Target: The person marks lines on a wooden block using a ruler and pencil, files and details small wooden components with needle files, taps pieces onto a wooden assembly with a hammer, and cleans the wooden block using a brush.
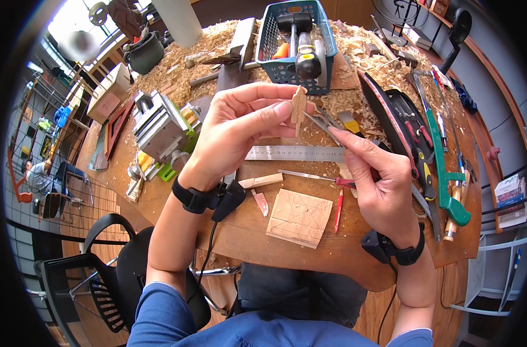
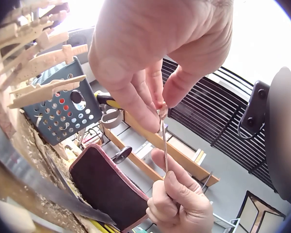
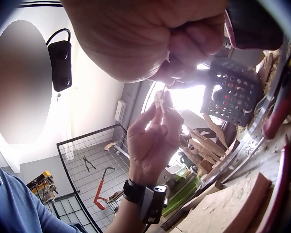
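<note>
My left hand (image 1: 231, 127) pinches a small carved wooden piece (image 1: 298, 110) upright between thumb and fingers, raised above the workbench. In my right hand (image 1: 385, 182) is a slim metal tool (image 1: 322, 126), gripped with the index finger stretched along it; its handle is hidden in the palm. The tool's tip comes right up to the side of the wooden piece. In the left wrist view the tool (image 2: 165, 145) appears as a thin straight shaft between both hands. The right wrist view shows the pale piece (image 3: 159, 100) at the left fingertips.
A steel ruler (image 1: 295, 153), a red-handled blade (image 1: 312, 176), a square wood block (image 1: 301, 217) and a red pencil (image 1: 338, 211) lie below my hands. Left stands a vise (image 1: 162, 130); behind, a tool basket (image 1: 275, 74) among shavings. A green-handled saw (image 1: 451, 205) lies right.
</note>
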The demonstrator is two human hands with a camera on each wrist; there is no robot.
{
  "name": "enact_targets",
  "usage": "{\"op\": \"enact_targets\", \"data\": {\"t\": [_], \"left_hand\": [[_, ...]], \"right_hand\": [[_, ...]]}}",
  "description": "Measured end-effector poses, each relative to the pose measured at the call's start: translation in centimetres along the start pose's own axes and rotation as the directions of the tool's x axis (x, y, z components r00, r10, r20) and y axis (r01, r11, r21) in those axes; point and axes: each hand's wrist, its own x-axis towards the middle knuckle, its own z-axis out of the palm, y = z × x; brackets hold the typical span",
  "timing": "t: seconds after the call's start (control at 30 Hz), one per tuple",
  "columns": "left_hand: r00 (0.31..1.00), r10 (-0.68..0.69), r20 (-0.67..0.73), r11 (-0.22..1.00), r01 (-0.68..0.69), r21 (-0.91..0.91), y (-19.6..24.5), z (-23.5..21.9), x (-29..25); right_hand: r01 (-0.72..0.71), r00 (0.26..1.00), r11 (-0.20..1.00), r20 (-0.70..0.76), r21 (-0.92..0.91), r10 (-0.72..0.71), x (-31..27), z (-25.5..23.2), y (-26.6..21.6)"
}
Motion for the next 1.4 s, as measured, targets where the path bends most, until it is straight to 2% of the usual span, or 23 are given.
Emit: {"op": "enact_targets", "data": {"t": [0.2,0.37,0.43,0.47,0.53,0.67,0.7,0.73,0.77,0.83,0.87,0.9,0.93,0.97,1.03,1.13,1.17,1.2,1.23,1.3,1.33,1.37,1.4], "left_hand": [[0.997,0.070,-0.013,0.981,-0.066,0.182,-0.6,-0.2,0.0],[0.994,0.105,0.003,0.974,-0.103,0.201,-0.8,-0.6,-0.1],[0.995,0.104,-0.001,0.974,-0.102,0.205,-0.8,-0.6,-0.1],[0.995,0.096,0.000,0.971,-0.093,0.220,-0.8,-0.6,-0.1],[0.997,0.082,0.005,0.969,-0.081,0.233,-0.8,-0.6,-0.2],[0.996,0.091,-0.009,0.954,-0.085,0.287,-0.4,-0.5,-0.3],[0.996,0.089,-0.017,0.955,-0.081,0.284,-0.4,-0.5,-0.4],[0.996,0.089,-0.016,0.955,-0.081,0.284,-0.3,-0.5,-0.4],[0.994,0.112,0.018,0.959,-0.113,0.259,-0.2,-0.6,-0.4],[0.989,0.144,0.040,0.962,-0.149,0.229,-0.2,-0.7,-0.5],[0.987,0.150,0.061,0.957,-0.160,0.243,-0.1,-0.9,-0.4],[0.984,0.155,0.086,0.951,-0.172,0.258,0.0,-1.0,-0.3],[0.984,0.158,0.084,0.950,-0.175,0.258,0.1,-1.1,-0.3],[0.988,0.137,0.076,0.955,-0.152,0.253,0.2,-1.1,-0.4],[0.991,0.113,0.073,0.961,-0.128,0.247,0.4,-1.0,-0.5],[0.994,0.095,0.047,0.937,-0.106,0.332,0.6,-1.0,-0.4],[0.991,0.117,0.057,0.935,-0.129,0.329,0.5,-1.1,-0.4],[0.988,0.136,0.066,0.933,-0.150,0.326,0.4,-1.2,-0.4],[0.988,0.139,0.061,0.934,-0.151,0.325,0.5,-1.2,-0.4],[0.988,0.143,0.064,0.929,-0.156,0.335,0.6,-1.1,-0.4],[0.987,0.146,0.060,0.930,-0.158,0.333,0.5,-1.2,-0.4],[0.988,0.140,0.064,0.923,-0.154,0.354,0.4,-1.3,-0.3],[0.989,0.131,0.072,0.915,-0.148,0.376,0.4,-1.3,-0.3]], "right_hand": [[0.019,1.000,1.000,-0.001,-0.004,-0.019,0.1,-0.1,0.0],[0.017,1.000,1.000,0.006,0.004,-0.017,-0.2,-0.2,0.3],[0.132,0.991,0.953,0.035,-0.272,-0.127,-0.4,-0.4,0.4],[0.127,0.992,0.954,0.032,-0.272,-0.123,-0.4,-0.5,0.3],[0.274,0.958,0.807,0.078,-0.523,-0.275,-0.5,-0.7,-0.3],[0.261,0.963,0.821,0.084,-0.508,-0.255,-0.7,-0.2,-0.2],[-0.001,0.999,0.988,0.035,-0.152,0.007,-0.8,0.3,-0.4],[-0.277,0.961,0.934,0.088,0.226,0.263,-0.8,0.6,-0.6],[-0.275,0.961,0.935,0.089,0.225,0.261,-0.7,0.4,-0.4],[-0.507,0.861,0.692,0.331,0.514,0.385,-0.4,-0.3,-0.1],[-0.426,0.900,0.845,0.250,0.323,0.358,-0.5,0.1,0.0],[-0.425,0.900,0.846,0.253,0.321,0.355,-0.6,0.2,0.1],[-0.051,0.993,0.996,0.101,-0.078,0.059,-0.8,0.2,0.3],[0.291,0.954,0.821,0.089,-0.491,-0.285,-1.0,0.3,0.3],[0.302,0.949,0.803,0.086,-0.513,-0.302,-1.1,0.4,0.1],[0.252,0.967,0.856,0.089,-0.451,-0.238,-0.5,0.2,-0.3],[-0.157,0.981,0.987,0.117,0.029,0.152,-0.3,0.0,-0.7],[-0.557,0.830,0.700,0.323,0.446,0.455,-0.2,-0.1,-0.9],[-0.558,0.829,0.701,0.327,0.443,0.454,-0.3,0.1,-1.0],[-0.277,0.956,0.949,0.139,0.153,0.257,-0.5,0.6,-0.8],[0.094,0.996,0.989,0.006,-0.115,-0.094,-0.7,1.3,0.7],[0.096,0.995,0.989,0.009,-0.116,-0.096,-0.7,0.8,0.2],[0.192,0.981,0.895,0.101,-0.404,-0.164,-0.7,0.1,-0.9]]}}
